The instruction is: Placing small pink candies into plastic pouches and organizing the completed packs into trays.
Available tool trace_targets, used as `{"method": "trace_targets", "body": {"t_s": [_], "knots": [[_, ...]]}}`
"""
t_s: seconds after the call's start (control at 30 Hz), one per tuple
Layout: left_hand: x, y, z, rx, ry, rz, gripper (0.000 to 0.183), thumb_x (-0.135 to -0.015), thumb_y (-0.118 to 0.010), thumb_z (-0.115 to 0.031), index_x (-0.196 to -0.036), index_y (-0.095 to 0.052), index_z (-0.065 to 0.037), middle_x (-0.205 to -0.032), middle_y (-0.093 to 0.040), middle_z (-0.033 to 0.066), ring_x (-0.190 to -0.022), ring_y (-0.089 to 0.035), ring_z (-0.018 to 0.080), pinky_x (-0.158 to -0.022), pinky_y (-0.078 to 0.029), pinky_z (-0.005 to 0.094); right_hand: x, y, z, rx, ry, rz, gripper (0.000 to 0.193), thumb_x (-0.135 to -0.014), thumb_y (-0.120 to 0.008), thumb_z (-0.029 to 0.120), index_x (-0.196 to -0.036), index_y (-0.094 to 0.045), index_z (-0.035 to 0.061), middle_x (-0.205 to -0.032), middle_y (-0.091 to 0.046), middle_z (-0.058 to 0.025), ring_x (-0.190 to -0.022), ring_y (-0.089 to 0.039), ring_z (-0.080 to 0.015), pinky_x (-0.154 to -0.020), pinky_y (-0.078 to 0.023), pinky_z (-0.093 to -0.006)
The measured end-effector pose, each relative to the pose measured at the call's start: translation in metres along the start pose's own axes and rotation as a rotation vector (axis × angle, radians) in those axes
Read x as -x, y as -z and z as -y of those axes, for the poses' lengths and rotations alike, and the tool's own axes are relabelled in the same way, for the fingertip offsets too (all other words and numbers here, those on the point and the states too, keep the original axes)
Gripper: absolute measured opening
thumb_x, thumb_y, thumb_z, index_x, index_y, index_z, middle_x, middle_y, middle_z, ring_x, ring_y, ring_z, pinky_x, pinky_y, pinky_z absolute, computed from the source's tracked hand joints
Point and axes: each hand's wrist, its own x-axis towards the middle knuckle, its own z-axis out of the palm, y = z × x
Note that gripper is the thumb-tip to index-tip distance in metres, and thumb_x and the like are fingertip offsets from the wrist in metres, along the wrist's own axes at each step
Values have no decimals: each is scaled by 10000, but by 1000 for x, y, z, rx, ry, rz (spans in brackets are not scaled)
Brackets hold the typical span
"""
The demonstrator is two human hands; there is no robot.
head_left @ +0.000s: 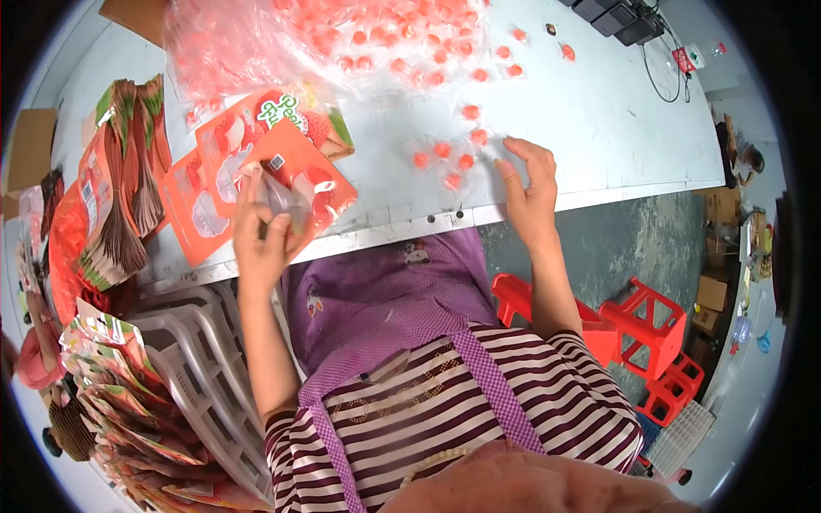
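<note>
My left hand [259,229] is at the table's near edge, its fingers bent and its thumb pressed in, gripping a red printed pouch [321,184] with a clear window. Beneath that pouch lie more red pouches [195,205], overlapping flat on the table. My right hand [532,184] rests at the near edge with thumb and fingers apart and nothing between them. Just left of it is a small group of red candies [442,150] in clear wrappers.
At the back, a big heap of wrapped candies [410,38] spills beside a clear plastic bag [244,47]. Bundled pouches [124,171] stand at the left. Red stools [646,329] are on the floor at right; a grey plastic crate [192,359] filled with pouches stands at lower left.
</note>
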Motion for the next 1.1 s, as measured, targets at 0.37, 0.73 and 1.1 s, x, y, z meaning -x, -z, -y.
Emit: {"method": "trace_targets", "body": {"t_s": [0.37, 0.73, 1.1], "knots": [[1, -8, 3, -169, -197, -77, 218, -757, -613, -119, -697, -422, -32, -1368, -411, 201, -1284, -361, 349, -1053, -234, 431, -52, -22, -34, -25, -5, -2, 287, -879, -540, 140, -1150, -558, 47, -1179, -549, -127, -1098, -474, -285, -957, -359, -349], [1, -8, 5, -172, -232, -68, 235, -757, -633, -130, -692, -428, -36, -1361, -423, 197, -1318, -332, 320, -1050, -227, 440, -102, -33, -82, 318, 70, -3, 311, -876, -535, 222, -1183, -578, 196, -1262, -512, -98, -1145, -419, -300, -964, -304, -417], [1, -9, 1, -169, -182, -89, 222, -766, -630, -101, -708, -429, -27, -1384, -398, 190, -1269, -381, 337, -1015, -277, 395, -93, -35, -66, 290, 69, 201, 259, -846, -588, 311, -1071, -630, 193, -1075, -540, -72, -1059, -439, -266, -938, -302, -390]]}}
